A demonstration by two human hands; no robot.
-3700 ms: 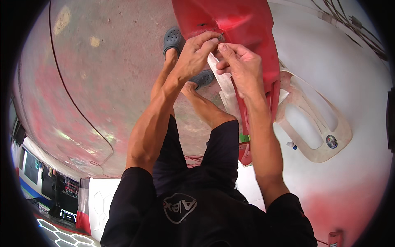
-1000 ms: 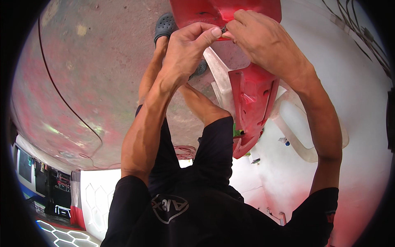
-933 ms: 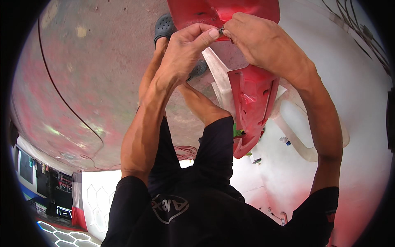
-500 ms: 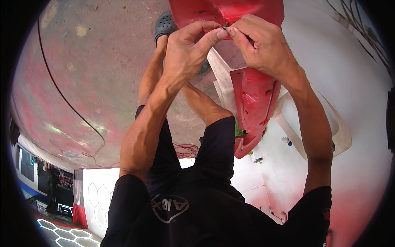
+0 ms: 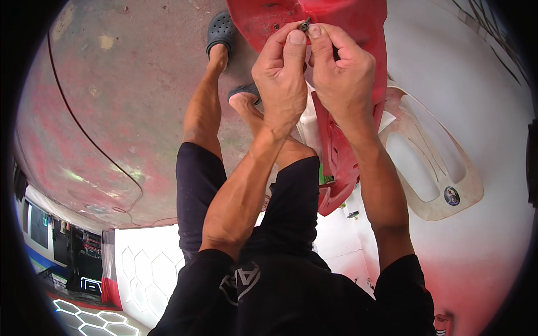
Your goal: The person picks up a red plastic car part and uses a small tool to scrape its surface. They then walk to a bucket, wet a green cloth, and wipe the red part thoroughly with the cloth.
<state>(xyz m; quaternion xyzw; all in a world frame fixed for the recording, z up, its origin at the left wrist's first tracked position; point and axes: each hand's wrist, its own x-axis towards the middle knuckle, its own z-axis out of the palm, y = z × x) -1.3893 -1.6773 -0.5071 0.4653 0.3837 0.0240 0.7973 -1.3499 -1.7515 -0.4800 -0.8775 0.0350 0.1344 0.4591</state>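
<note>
Pinching the small dark piece from opposite sides, your left hand and right hand hold it over the red panel, probably because fingertips best steady something so tiny.

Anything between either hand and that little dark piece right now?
Nothing visible. The left hand and the right hand both have thumb and fingertips right at the small dark piece. The red panel shows behind it, not between; whether they touch, I can't tell.
</note>
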